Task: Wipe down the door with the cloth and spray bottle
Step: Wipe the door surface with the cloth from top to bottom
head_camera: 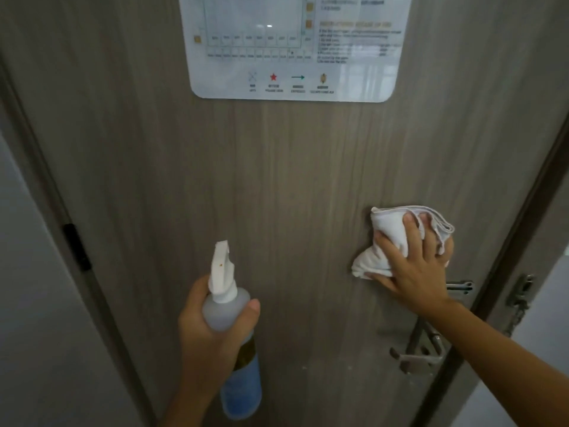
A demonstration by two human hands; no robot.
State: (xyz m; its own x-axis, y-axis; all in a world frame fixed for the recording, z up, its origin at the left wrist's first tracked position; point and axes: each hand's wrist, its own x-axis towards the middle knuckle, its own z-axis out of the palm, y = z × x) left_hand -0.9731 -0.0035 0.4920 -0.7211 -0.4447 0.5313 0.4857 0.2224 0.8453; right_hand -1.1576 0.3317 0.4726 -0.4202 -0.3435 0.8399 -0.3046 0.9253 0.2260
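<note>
Two hands apart: left hand (pixel 212 331) around spray bottle (pixel 234 340) of blue liquid, right hand (pixel 412 266) flat on cloth (pixel 385 238) against door (pixel 277 180).

I note: door (pixel 277 180) matt wood-grain laminate; cloth (pixel 388 241) soft white fabric; spray bottle (pixel 229 315) translucent plastic; wall sign (pixel 292 47) glossy; handle (pixel 421 349) brushed metal.
</note>
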